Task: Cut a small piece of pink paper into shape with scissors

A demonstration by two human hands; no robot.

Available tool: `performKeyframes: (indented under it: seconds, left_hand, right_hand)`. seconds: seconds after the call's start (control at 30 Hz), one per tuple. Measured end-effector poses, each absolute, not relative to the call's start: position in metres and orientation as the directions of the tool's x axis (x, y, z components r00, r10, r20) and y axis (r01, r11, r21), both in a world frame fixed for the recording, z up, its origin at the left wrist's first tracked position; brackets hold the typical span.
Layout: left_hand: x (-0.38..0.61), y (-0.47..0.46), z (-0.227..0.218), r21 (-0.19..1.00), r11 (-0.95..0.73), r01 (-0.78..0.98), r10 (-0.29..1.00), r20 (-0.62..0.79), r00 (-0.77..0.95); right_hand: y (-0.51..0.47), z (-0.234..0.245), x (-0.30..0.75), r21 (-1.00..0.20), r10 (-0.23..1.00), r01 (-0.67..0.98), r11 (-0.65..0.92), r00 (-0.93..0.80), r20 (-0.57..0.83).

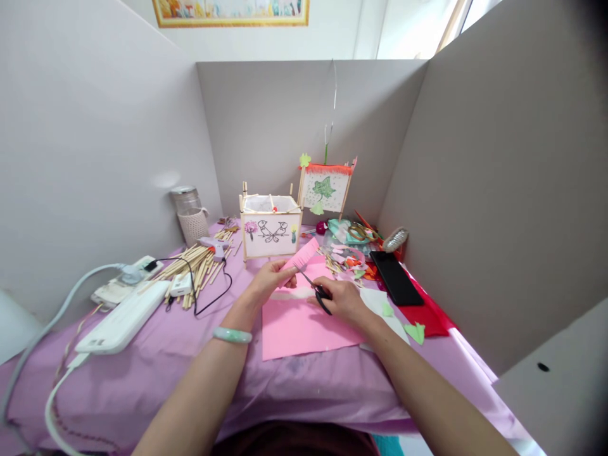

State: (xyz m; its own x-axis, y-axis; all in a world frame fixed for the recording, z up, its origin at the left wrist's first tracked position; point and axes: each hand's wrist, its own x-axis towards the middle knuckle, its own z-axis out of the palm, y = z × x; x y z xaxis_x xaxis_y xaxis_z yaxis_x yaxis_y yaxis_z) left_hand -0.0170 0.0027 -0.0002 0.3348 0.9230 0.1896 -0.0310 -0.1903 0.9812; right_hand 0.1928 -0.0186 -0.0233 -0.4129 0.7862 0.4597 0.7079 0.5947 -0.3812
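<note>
My left hand [273, 278] pinches a narrow strip of pink paper [304, 253] whose edge is cut into a fringe. In my right hand [342, 299] is a pair of scissors [323, 300] with black handles, its blades reaching to the strip beside my left fingers. Under both hands lies a larger sheet of pink paper [304, 329]. Just behind them stands a box-shaped lantern [272, 231] with a stick frame and white sides, drawn with two birds and flowers. A second lantern [327, 190] with a green leaf picture and red fringe is behind it, to the right.
Wooden sticks [202, 269], a glue gun [215, 246], a white power bank [122, 316] and cables lie at the left, near a glass jar [189, 215]. Paper scraps [354, 259], a black phone [396, 278] and red sheets [430, 316] lie right. Grey partitions [304, 114] enclose the table.
</note>
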Motion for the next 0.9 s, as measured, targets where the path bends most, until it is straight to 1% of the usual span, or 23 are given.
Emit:
performKeyframes:
  seconds: [0.47,0.73,0.9]
  left_hand:
    - [-0.017,0.0025,0.0001,0.98,-0.196,-0.018,0.924,0.191,0.333]
    - [-0.0172,0.0046,-0.0018,0.985,-0.175,-0.006,0.932,0.168,0.323]
    - [-0.0173,0.0042,-0.0008,0.982,-0.188,-0.013,0.927,0.181,0.327]
  right_hand:
    - [-0.0192,-0.0219,0.191,-0.386,0.792,0.71,0.589,-0.413,0.449]
    - [-0.0184,-0.0229,0.1919,-0.355,0.785,0.725,0.59,-0.411,0.464]
    - [-0.0176,-0.0226,0.192,-0.343,0.777,0.727,0.594,-0.409,0.478]
